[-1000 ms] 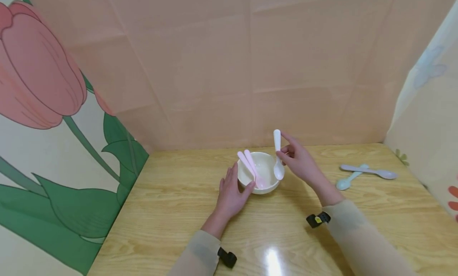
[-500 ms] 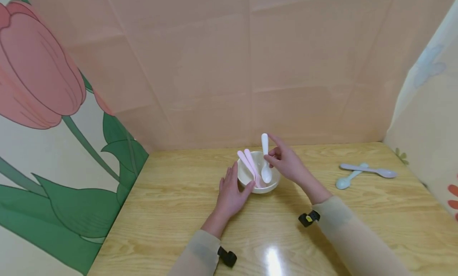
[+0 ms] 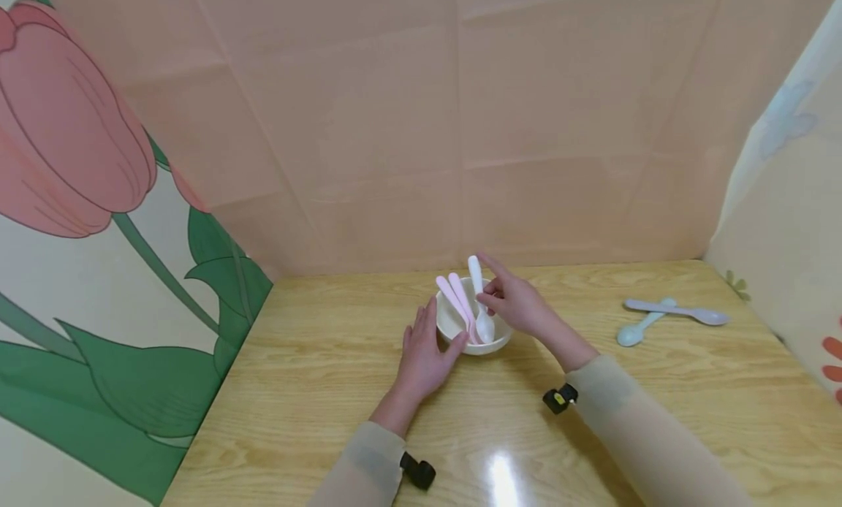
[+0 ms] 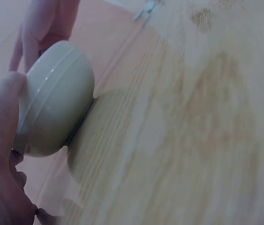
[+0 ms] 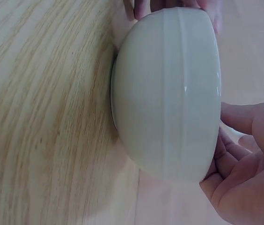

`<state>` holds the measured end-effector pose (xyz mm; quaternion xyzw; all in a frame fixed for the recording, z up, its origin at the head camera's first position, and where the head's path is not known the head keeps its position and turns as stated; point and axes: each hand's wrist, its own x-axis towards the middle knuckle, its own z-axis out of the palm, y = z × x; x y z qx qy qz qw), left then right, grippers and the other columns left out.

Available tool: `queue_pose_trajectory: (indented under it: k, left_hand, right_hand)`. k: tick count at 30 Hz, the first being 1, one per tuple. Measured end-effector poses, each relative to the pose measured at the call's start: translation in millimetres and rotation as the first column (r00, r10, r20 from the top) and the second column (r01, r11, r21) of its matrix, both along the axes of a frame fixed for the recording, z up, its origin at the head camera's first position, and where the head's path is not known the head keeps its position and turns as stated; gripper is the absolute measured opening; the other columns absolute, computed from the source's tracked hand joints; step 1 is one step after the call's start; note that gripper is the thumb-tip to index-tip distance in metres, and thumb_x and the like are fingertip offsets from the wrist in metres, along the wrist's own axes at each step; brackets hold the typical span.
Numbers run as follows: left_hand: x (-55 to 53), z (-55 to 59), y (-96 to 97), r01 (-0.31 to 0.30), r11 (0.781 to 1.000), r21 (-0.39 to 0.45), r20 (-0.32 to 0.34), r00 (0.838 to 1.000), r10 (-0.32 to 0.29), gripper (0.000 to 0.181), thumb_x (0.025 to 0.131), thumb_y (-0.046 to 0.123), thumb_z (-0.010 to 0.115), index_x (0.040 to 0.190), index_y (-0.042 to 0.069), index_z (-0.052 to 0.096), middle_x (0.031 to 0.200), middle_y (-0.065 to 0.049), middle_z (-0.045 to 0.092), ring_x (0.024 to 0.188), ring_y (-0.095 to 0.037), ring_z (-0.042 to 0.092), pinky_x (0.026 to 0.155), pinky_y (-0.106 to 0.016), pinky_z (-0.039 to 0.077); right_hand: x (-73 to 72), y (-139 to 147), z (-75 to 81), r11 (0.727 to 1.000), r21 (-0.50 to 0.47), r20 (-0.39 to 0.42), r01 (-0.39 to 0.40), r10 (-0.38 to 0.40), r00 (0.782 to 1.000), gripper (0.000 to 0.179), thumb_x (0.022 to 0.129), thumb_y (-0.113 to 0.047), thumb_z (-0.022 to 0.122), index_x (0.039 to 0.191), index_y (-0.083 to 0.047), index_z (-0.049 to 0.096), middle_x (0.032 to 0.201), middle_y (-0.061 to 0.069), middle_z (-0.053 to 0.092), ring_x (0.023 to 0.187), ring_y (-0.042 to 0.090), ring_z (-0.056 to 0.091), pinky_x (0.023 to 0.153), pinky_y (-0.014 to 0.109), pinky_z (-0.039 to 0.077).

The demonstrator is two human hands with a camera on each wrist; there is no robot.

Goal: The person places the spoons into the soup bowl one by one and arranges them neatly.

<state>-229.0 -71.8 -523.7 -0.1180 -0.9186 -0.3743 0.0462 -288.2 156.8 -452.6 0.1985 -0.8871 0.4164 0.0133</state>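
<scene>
A cream bowl (image 3: pixel 485 350) stands upright on the wooden table. My left hand (image 3: pixel 424 357) holds it at its left side, thumb at the near rim and fingers along the wall. Two pink spoons (image 3: pixel 454 296) lean in the bowl with their handles over the far left rim. My right hand (image 3: pixel 516 302) pinches a white spoon (image 3: pixel 475 273) by its handle, its head down inside the bowl beside the pink ones. In the right wrist view the bowl's wall (image 5: pixel 169 98) hides the spoon heads, and the right fingers (image 5: pixel 235 187) are right at the rim.
To the right, a lavender spoon (image 3: pixel 707 318) lies crossed over a light blue spoon (image 3: pixel 631 336) on the table (image 3: pixel 316 390). A pinkish-tan sheet (image 3: pixel 368 164) hangs behind the table, and a tulip-printed panel (image 3: pixel 79 127) stands at the left.
My right hand has carried the white spoon left and down into the bowl, up next to the pink spoons. The left hand and the bowl have stayed in place.
</scene>
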Motion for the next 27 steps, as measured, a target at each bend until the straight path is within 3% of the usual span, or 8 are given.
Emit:
queue_pose_trajectory:
  k: [15, 27]
  left_hand:
    - [-1.2, 1.1, 0.7, -0.003, 1.0, 0.004, -0.012, 1.0, 0.003, 0.101, 0.108, 0.072, 0.051, 0.179, 0.011, 0.012, 0.18, -0.02, 0.024, 0.168, -0.038, 0.015, 0.132, -0.066, 0.011]
    - [-0.2, 0.3, 0.2, -0.001, 1.0, 0.007, 0.003, 1.0, 0.001, 0.102, 0.107, 0.072, 0.051, 0.179, 0.012, 0.011, 0.181, -0.02, 0.023, 0.169, -0.035, 0.014, 0.133, -0.065, 0.011]
  right_hand:
    - [-5.3, -9, 0.0, 0.994, 0.109, 0.047, -0.006, 0.001, 0.999, 0.088, 0.108, -0.01, 0.072, 0.178, -0.018, 0.02, 0.094, 0.005, 0.077, 0.081, 0.027, 0.074, 0.074, 0.039, 0.059]
    - [-3.5, -14, 0.7, 0.982, 0.191, 0.034, -0.001, -0.005, 0.999, 0.085, 0.108, -0.01, 0.072, 0.177, -0.011, 0.022, 0.092, 0.005, 0.076, 0.073, 0.017, 0.068, 0.069, 0.037, 0.056]
